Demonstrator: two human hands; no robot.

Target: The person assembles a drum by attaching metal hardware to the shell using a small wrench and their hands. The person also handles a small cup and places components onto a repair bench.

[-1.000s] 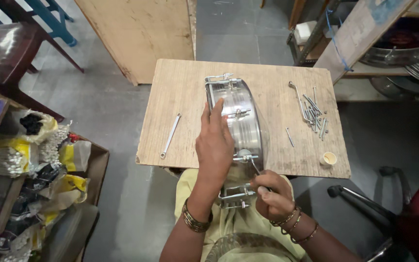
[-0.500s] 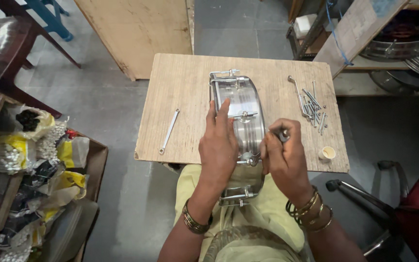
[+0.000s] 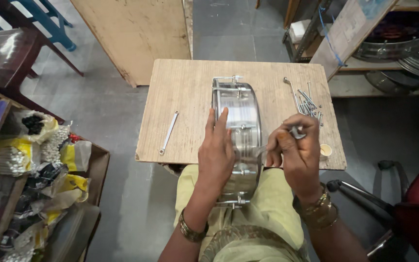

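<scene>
Polished steel drum shell with tension lugs [image 3: 241, 131], standing on edge, half on the pale wooden counter [image 3: 185, 97] and half on the lap. Left hand [image 3: 216, 157] lies flat against its side, fingers spread, clamped on nothing. Right hand [image 3: 296, 150] has its grip pinched on a thin metal tuning rod [image 3: 267, 149] beside the shell. Shell judged rigid, fairly light, slippery; best steadied by rim or lugs.

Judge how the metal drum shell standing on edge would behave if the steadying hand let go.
The drum shell is round and on edge, so it would probably roll or tip without the left hand. Its polished metal looks slippery and stiff.
</scene>
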